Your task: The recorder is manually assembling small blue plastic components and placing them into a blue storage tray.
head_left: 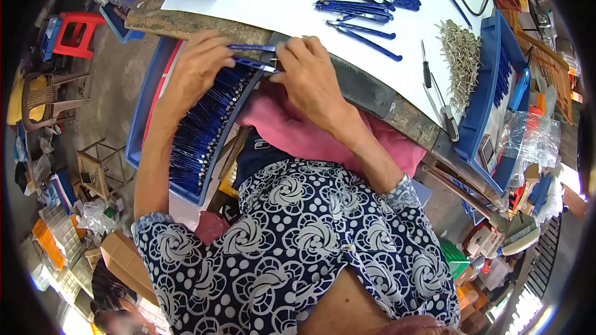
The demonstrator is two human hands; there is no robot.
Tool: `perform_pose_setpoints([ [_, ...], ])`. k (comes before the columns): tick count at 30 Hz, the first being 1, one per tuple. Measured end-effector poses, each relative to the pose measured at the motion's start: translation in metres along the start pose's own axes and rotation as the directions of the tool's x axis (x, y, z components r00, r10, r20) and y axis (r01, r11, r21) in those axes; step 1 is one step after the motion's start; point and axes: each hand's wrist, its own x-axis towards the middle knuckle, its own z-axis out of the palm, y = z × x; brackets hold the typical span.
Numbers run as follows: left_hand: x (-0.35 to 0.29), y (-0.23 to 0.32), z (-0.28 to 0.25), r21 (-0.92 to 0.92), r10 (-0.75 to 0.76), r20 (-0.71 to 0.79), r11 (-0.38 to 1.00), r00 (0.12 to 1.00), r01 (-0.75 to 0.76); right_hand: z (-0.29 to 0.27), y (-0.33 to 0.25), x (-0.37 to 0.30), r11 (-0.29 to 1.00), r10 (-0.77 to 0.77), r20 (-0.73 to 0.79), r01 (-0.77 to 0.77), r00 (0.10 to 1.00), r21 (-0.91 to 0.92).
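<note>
Left hand (202,65) pinches the spread arms of a blue tool (253,48) near the desk (158,18) edge; right hand (310,75) grips its other end, contact partly hidden. Slackened grip could drop it among lookalikes in the bin (218,158) below.

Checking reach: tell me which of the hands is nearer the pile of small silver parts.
Right. The right hand is left of the silver pile; the left hand is farther left.
</note>
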Motion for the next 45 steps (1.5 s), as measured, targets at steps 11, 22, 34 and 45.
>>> perform_pose_setpoints([
  [11,0.057,0.07,0.083,-0.196,0.384,0.0,0.906,0.923,-0.377,-0.086,0.023,-0.084,0.933,0.32,0.052,-0.306,0.946,-0.189],
  [22,0.003,0.008,0.01,-0.018,-0.01,-0.03,1.0,0.999,0.01,-0.004,0.008,0.002,0.999,-0.035,-0.017,0.034,0.999,-0.041],
  [34,0.043,0.058,0.076,-0.259,0.325,-0.068,0.907,0.943,-0.332,-0.068,0.033,-0.083,0.939,0.343,-0.063,-0.345,0.937,-0.017],
  [45,0.011,0.031,0.023,-0.141,0.08,-0.112,0.986,0.991,-0.095,-0.035,0.017,-0.031,0.996,0.076,-0.004,-0.076,0.997,0.038],
])
